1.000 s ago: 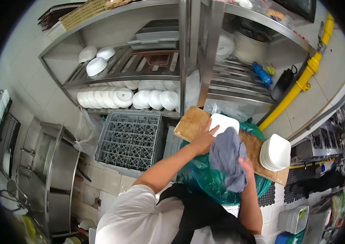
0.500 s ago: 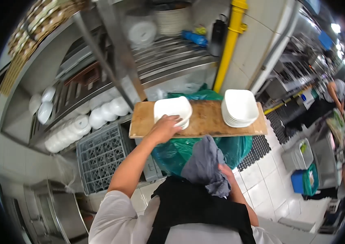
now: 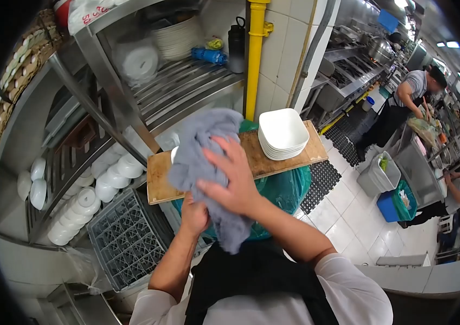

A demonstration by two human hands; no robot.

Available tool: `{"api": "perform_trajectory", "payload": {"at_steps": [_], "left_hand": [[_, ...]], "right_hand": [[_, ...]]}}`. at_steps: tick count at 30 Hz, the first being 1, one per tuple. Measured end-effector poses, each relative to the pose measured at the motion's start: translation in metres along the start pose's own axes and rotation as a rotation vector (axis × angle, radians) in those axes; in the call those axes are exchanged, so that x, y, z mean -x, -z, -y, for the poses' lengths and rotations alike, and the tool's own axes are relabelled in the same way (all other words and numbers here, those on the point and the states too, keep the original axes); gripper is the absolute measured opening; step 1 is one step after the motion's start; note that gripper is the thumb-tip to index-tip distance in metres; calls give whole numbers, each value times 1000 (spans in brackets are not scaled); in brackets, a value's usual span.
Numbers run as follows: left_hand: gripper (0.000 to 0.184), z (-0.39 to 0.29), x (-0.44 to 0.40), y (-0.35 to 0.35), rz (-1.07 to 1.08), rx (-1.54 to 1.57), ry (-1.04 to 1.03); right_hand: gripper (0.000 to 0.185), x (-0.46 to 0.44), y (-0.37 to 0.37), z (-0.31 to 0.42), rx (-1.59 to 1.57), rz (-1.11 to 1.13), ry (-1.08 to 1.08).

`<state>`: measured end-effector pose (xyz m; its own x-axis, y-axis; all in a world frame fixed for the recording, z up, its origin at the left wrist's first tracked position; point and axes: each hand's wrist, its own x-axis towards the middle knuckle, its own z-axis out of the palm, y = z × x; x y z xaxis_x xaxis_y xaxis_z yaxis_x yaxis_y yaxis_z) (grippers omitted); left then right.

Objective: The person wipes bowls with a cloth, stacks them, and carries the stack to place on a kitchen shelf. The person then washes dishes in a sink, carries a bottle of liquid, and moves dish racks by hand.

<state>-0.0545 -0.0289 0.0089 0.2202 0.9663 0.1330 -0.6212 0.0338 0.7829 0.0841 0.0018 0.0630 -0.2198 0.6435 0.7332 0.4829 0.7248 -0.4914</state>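
Note:
A grey cloth (image 3: pixel 208 127) is bunched up in front of me. My right hand (image 3: pixel 232 176) presses on it from above, fingers spread over the fabric and gripping it. Under the cloth's lower left side, my left hand (image 3: pixel 193 216) is closed; its fingertips and whatever they hold are hidden by the fabric. Behind the cloth, a white bowl (image 3: pixel 174 155) shows only as a thin edge on the wooden board (image 3: pixel 159 181). A stack of white square bowls (image 3: pixel 284 135) stands at the board's right end, apart from both hands.
Below the board hangs a green plastic bag (image 3: pixel 287 189). A grey dish rack (image 3: pixel 127 238) and rows of white bowls (image 3: pixel 86 200) lie left. A metal shelf (image 3: pixel 186 97) and yellow pipe (image 3: pixel 254 59) rise behind. At right, one person (image 3: pixel 403 103) works at a counter, another below.
My left hand has left the bowls on the board and come back toward me, under the cloth. My right hand has brought the cloth up and left over it. The view has shifted right.

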Motion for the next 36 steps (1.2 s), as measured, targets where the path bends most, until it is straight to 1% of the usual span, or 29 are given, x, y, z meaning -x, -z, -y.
{"api": "perform_trajectory", "payload": {"at_steps": [1, 3, 5, 6, 9, 11, 12, 14, 15, 16, 18, 19, 20, 22, 23, 26, 29, 30, 32, 33, 35, 36], "left_hand": [[34, -5, 4, 7, 117, -44, 57], [33, -5, 13, 13, 96, 4, 24], [34, -8, 20, 2, 126, 74, -19], [36, -10, 21, -2, 105, 121, -51], [36, -14, 15, -2, 88, 121, -149], [37, -13, 6, 4, 77, 98, -176], [37, -12, 1, 5, 76, 86, -181], [34, -12, -14, -4, 60, 85, -135], [32, -13, -23, -12, 52, 86, -114], [29, -11, -31, -28, -34, 1, -92], [29, 0, -56, -34, 90, -449, 13], [29, 4, -69, -39, 151, -677, 61], [29, 3, -81, -58, 214, -799, 66], [29, 19, -114, -82, 395, -1122, -104], [29, 23, -128, -96, 470, -1284, -199], [33, 78, -176, -91, 647, -1506, -510], [34, 70, -177, -131, 773, -1776, -42], [34, 77, -179, -130, 815, -1810, -63], [36, 99, -186, -116, 899, -1872, -103], [36, 106, -189, -111, 879, -1882, -169], [35, 113, -187, -101, 814, -1895, -289], [36, 113, -187, -99, 822, -1881, -270]], "right_hand": [[58, -11, -1, -11, -145, 49, -125], [53, -28, -4, -33, -437, 143, -376], [50, -34, 3, -44, -1015, 164, -716], [48, -34, 5, -46, -1303, 170, -884], [45, 18, -31, -61, -2016, 71, -958], [47, 29, -37, -14, -1637, -271, -901], [46, 50, -32, -16, -1137, 16, -845], [42, 95, -39, -29, -831, 306, -1012], [40, 106, -40, -29, -1039, 346, -1264], [38, 117, -35, -30, -1116, 321, -1244], [35, 123, -13, -25, -1268, 269, -1188], [35, 127, 0, -27, -1282, 264, -1189], [35, 131, 14, -29, -1299, 262, -1188], [34, 139, 41, -29, -1273, 244, -1180], [34, 142, 51, -26, -1277, 193, -1182], [33, 172, 68, -28, -1241, 73, -1175], [34, 193, 78, -24, -1226, -69, -1210], [35, 205, 75, -30, -1191, -69, -1195], [41, 219, 79, -31, -1246, -112, -1176], [44, 224, 80, -31, -1273, -132, -1170], [52, 228, 82, -31, -1308, -11, -1096], [56, 225, 84, -32, -1321, 65, -1058]]}}
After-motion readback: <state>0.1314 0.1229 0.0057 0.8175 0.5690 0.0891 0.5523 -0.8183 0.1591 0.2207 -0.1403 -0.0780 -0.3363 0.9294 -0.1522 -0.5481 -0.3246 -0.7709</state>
